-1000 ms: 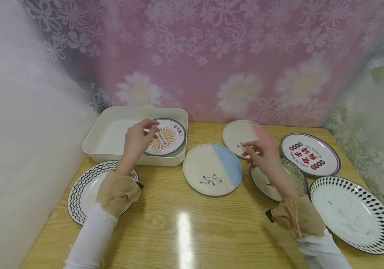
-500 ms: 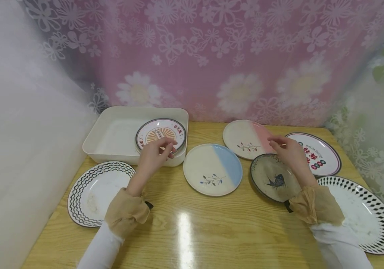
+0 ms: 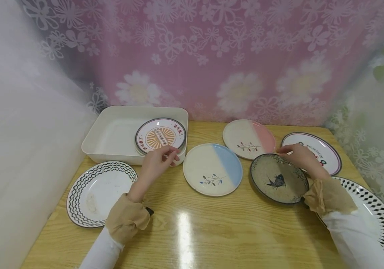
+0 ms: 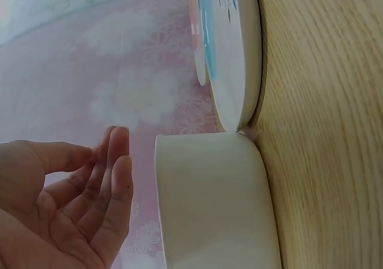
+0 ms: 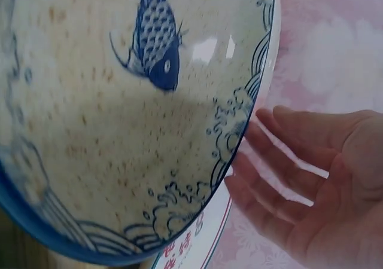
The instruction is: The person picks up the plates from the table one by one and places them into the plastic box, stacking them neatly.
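Observation:
My right hand (image 3: 300, 156) is at the far right rim of a speckled plate (image 3: 265, 172) with a blue fish and a dark wave border. In the right wrist view its straight fingers (image 5: 269, 203) reach partly behind that rim, the thumb close to the edge; a firm hold does not show. My left hand (image 3: 156, 162) hovers by the front right corner of a white plastic bin (image 3: 111, 155), fingers loosely bent, nothing between them. Inside the bin lies a round plate (image 3: 171, 130) with an orange sunburst and red characters, on top of at least one other dish.
A cream-and-blue plate (image 3: 208, 164) lies mid-table, a cream-and-pink one (image 3: 245, 136) behind it. A zigzag-rimmed plate (image 3: 108, 194) is at left. On the right are a red-lettered oval plate (image 3: 329, 151) and a large diamond-rimmed oval plate (image 3: 363, 213). Curtains enclose the wooden table (image 3: 192, 239).
My right hand has moved right from over the pink plate and the fish plate to the fish plate's far right rim. The left hand has drawn from above the bin toward its front right corner.

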Demonstrator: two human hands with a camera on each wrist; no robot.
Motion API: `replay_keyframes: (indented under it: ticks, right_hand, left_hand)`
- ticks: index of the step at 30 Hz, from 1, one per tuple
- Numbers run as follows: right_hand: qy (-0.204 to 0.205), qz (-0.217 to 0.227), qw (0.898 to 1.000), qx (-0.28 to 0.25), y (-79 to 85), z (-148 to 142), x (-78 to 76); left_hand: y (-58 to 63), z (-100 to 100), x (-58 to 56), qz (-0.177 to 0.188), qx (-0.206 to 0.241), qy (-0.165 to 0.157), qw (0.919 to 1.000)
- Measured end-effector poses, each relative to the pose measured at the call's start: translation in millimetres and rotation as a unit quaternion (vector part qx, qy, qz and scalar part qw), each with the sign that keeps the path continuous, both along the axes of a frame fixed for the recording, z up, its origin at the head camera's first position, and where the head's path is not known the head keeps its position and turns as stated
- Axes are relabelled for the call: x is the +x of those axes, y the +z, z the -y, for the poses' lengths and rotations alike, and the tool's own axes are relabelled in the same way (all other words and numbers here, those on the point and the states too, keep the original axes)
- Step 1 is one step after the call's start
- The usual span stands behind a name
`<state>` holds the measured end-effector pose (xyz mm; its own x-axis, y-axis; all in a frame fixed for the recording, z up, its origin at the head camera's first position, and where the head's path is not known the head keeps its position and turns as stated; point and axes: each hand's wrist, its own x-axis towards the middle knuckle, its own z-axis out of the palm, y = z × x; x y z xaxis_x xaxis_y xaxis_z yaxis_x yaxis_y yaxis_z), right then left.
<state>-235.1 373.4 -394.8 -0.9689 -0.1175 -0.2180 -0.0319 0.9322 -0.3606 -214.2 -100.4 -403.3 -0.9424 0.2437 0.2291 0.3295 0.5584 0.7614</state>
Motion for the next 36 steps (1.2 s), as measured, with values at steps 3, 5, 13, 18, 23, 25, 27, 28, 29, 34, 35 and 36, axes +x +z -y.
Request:
replay_keyframes:
  ticks: [3,5,13,18,23,25,27,28,29,34,35,36]
  right_hand:
    - [0.018,0.007,1.000,0.005,-2.3,-3.0,-5.6]
    - [0.036,0.003,0.999,0.011,-14.3,-12.4,-15.3]
    - [0.070,-0.018,0.997,0.041,-17.9,-7.2,-18.2]
    - [0.078,-0.033,0.994,0.066,-22.1,-1.6,-21.0]
    - [0.076,-0.046,0.992,0.090,-23.4,0.0,-20.0]
    - [0.076,-0.048,0.991,0.095,-23.8,-0.4,-19.0]
    - [0.078,-0.047,0.991,0.099,-24.2,-1.1,-18.9]
    - [0.078,-0.045,0.991,0.100,-24.5,-1.4,-19.0]
    - [0.078,-0.043,0.991,0.101,-24.4,-1.5,-19.0]
    - [0.075,-0.033,0.991,0.107,-23.0,-1.5,-19.5]
    - [0.076,-0.031,0.990,0.110,-22.5,-1.5,-19.3]
    - [0.079,-0.030,0.990,0.113,-21.7,-1.4,-18.9]
  left_hand:
    - [-0.7,-0.8,1.4,0.007,-0.004,-0.006,0.9999]
    - [-1.3,-1.5,2.3,0.010,-0.002,-0.010,0.9999]
    - [-4.0,-6.3,4.0,0.026,0.025,-0.023,0.9991]
    - [-5.8,-6.3,4.7,0.041,0.020,-0.020,0.9987]
    - [-7.3,-5.7,4.5,0.045,0.021,-0.023,0.9985]
    - [-7.4,-5.4,5.2,0.045,0.024,-0.025,0.9984]
    - [-7.3,-5.3,5.7,0.044,0.025,-0.026,0.9984]
    - [-7.3,-5.1,5.9,0.044,0.026,-0.026,0.9984]
    - [-7.2,-5.1,6.1,0.044,0.027,-0.026,0.9983]
    - [-7.6,-4.5,5.8,0.047,0.023,-0.022,0.9984]
    - [-7.8,-4.5,5.6,0.048,0.021,-0.021,0.9984]
    - [-7.9,-4.3,5.3,0.048,0.019,-0.020,0.9985]
